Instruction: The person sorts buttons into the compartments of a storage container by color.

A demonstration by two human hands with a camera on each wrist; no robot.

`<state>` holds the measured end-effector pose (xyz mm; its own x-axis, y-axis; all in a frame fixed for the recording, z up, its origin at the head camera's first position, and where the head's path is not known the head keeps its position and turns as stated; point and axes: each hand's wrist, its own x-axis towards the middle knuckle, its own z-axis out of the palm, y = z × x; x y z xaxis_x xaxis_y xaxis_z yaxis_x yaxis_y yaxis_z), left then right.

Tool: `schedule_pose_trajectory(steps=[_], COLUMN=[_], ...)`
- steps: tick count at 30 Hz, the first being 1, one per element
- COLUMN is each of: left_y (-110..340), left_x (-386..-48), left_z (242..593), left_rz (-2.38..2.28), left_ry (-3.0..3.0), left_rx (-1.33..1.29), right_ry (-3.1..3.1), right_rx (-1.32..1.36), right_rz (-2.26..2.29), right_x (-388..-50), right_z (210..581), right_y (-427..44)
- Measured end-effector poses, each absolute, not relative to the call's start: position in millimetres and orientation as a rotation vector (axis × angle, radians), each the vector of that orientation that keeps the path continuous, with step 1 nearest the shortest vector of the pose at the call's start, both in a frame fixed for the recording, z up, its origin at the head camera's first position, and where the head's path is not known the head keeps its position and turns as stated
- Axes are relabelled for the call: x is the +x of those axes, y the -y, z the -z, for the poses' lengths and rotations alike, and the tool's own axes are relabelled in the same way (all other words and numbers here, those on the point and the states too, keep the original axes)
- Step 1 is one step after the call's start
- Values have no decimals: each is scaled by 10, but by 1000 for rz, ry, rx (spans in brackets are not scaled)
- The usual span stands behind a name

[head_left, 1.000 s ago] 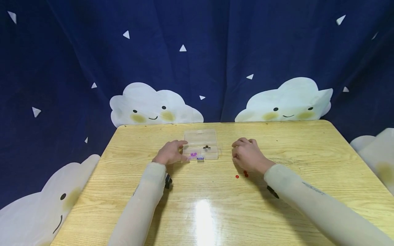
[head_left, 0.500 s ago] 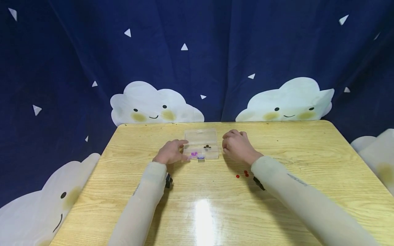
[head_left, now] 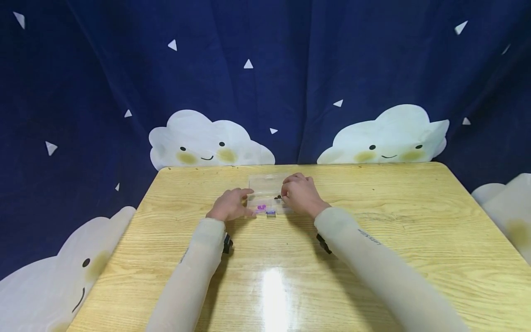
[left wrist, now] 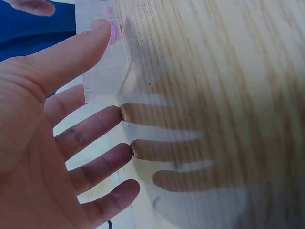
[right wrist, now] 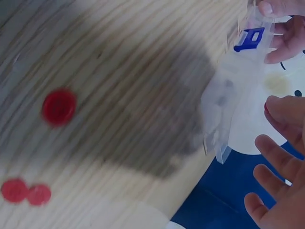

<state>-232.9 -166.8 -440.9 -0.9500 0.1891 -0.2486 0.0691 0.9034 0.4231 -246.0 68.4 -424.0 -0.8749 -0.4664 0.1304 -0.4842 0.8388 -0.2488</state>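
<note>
A clear plastic box (head_left: 269,184) with its lid raised stands toward the back of the table. Purple pieces (head_left: 261,207) lie in its left part and dark round pieces (head_left: 277,198) farther right. My left hand (head_left: 230,204) holds the box's left end, thumb at the front and index finger behind. Over the right part is my right hand (head_left: 302,195), pinching a small red button (right wrist: 266,109) between thumb and index finger; only its edge shows. In the right wrist view, one red button (right wrist: 59,107) lies alone and two more red buttons (right wrist: 26,192) touch each other.
A blue latch (right wrist: 250,39) sits on the box's front side. The wooden table (head_left: 232,286) runs back to a dark blue curtain (head_left: 282,83) with clouds. My right forearm hides the loose red buttons in the head view.
My right hand has moved left, from the table right of the box to above the box's right part, carrying the red button. The left hand and the box have stayed in place.
</note>
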Motion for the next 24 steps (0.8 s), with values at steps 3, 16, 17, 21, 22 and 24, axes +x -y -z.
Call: schedule_pose_trajectory(steps=[3,16,17,21,22,24], left_y=[1674,1678,1679,1689,1691,1695], left_x=[-2340,-2362,-2360,-2352,-2348,-2342], left_z=[4424,4432,4432,4440,4442,4449], left_rz=[-614,-603,-600,-597,-596,-597], left_ry=[-2777,-2777,-2779,-2786,-2789,-2793], left_rx=[176,197,196,190,194,201], right_ry=[2964,2998,3001,2998,3001,3002], right_rx=[759,769,774,801,802,796], right_rz=[-447,-422,-417,-393,-385,-370], right_x=[-2463,-2494,-2495,-2480,-2477,-2470], right_z=[4259,4303,4304,4318,4323,4328], right_y=[-616,-477,-460,-387,-372,-352])
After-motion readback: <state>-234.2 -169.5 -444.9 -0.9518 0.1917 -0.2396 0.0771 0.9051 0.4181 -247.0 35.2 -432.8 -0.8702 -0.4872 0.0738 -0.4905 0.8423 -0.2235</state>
